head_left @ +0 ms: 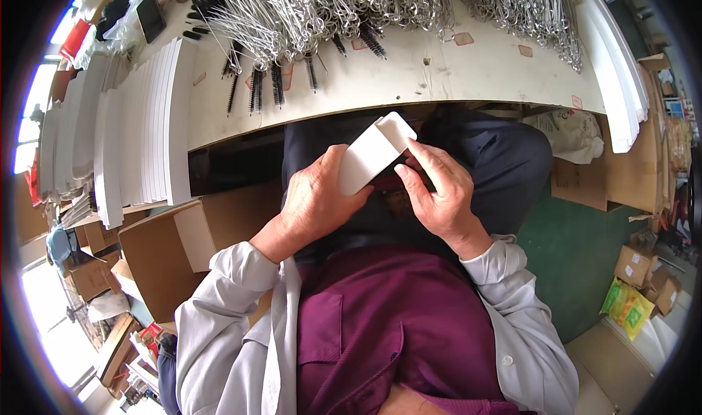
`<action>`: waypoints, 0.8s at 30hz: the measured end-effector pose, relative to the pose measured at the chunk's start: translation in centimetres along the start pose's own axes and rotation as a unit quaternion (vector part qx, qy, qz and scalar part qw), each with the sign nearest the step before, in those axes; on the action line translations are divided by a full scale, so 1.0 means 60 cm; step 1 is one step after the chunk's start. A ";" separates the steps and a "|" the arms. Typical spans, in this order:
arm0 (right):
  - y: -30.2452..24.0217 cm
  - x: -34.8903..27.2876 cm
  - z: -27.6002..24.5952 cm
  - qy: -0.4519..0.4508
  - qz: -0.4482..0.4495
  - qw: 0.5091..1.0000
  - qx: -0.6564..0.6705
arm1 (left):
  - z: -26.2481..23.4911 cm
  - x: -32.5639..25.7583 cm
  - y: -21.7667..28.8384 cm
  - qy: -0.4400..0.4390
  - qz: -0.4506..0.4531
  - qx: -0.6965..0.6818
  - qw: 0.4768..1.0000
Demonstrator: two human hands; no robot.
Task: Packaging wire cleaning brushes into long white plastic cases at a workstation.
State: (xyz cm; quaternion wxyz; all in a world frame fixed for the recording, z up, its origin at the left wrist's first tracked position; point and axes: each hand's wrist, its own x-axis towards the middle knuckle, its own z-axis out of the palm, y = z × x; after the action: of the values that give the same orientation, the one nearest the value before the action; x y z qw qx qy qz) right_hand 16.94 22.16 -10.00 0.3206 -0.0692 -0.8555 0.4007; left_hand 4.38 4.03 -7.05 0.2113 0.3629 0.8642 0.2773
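Note:
A slim white cardboard box [363, 160] is tilted over my lap, its far end open with a flap [397, 130] standing up. My left hand [319, 199] grips the box along its lower left part, thumb on the near side. At the open end, the curled fingers of my right hand [441, 190] take hold of the right edge, with the index fingertip against the flap. The inside of the box is mostly hidden. Beyond the hands, metal wire-handled brushes with black bristles [277, 84] lie on the pale worktable [351, 86].
Flat white cartons [146, 133] stand stacked at the table's left, with more white cartons [618, 71] at the right end. A second heap of wire handles [530, 13] lies far right. An opened brown cardboard box [157, 243] sits left of my legs; a white plastic bag [569, 133] is under the table.

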 end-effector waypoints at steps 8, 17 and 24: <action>-0.007 -0.021 0.031 -0.075 0.233 0.947 0.208 | 0.032 -0.011 -0.002 0.026 0.033 -0.025 0.999; -0.016 -0.022 0.037 -0.139 0.197 0.951 0.193 | 0.047 0.000 0.002 0.014 0.035 -0.097 0.995; -0.024 -0.016 0.031 -0.158 0.198 0.952 0.172 | 0.046 -0.007 0.007 0.017 0.016 -0.121 0.992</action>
State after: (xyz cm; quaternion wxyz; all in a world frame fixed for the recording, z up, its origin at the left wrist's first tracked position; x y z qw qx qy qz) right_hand 16.77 19.63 -10.32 0.1022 -0.1172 -0.7824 0.6031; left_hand 6.43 4.88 -8.81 0.2344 0.3432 0.8220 0.3895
